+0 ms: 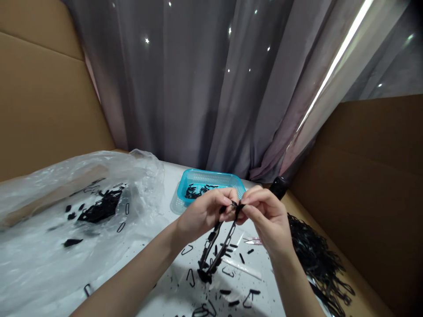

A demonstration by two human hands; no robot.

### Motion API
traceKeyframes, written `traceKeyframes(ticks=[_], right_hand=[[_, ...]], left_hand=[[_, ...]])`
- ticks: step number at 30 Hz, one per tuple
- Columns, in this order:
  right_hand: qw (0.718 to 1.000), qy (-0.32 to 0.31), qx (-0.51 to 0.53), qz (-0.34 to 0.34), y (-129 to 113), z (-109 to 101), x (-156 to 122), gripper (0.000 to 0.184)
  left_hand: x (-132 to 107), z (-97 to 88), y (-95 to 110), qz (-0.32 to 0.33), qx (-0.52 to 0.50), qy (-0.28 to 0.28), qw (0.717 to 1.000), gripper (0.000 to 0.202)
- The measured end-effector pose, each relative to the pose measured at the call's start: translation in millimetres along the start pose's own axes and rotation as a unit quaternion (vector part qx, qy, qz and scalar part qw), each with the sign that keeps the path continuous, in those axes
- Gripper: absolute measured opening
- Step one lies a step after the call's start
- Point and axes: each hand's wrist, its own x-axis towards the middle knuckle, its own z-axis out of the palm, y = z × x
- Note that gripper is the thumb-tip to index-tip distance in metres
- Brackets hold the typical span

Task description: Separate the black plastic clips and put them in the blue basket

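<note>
1. Nearest part of the white table [267, 290]: loose black clips [228, 291] and short offcuts scattered among dark crumbs.
2. Two bare forearms entering from below and converging over the middle of the table.
3. Doubled black strap [216, 246], hanging as a narrow loop from the fingertips, its lower bend touching the table among the clips.
4. Curled fingers of the left hand [201, 213], thumb and forefinger pinching one upper end of the strap.
5. Matching fingertip pinch of the right hand [267, 218] on the other upper end, the two hands meeting tip to tip.
6. Step in hand, by judgement: fitting or joining the strap's ends at the pinch point. Piece between the fingertips too small to tell.
7. Further handling judged to call for fine fingertip pressure at that one point, with both sides of the loop hanging free and untwisted.
8. Just beyond the right hand: pink-handled snips [253, 241], flat on the table.
9. To the right: tangled pile of black straps [313, 255].
10. To the left: crumpled clear plastic bag [49, 246] bearing a heap of black pieces [101, 207].
11. Behind the hands: blue basket [183, 187] holding a few black pieces.
12. Farthest: grey curtain [198, 88], between cardboard walls [39, 97].
</note>
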Motion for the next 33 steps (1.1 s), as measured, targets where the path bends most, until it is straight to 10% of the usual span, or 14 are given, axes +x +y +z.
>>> traceKeyframes(ticks=[7, 33], right_hand=[[0.999, 0.008, -0.036, 0.017, -5, -3, 1, 0.008], [0.982, 0.067, 0.149, 0.099, -2, 21, -1, 0.014]], left_hand=[[-2, -0.7, 1, 0.043, 0.160, -0.020, 0.986, 0.027], [-5, 6.9, 1, 0.062, -0.003, -0.015, 0.998, 0.031]])
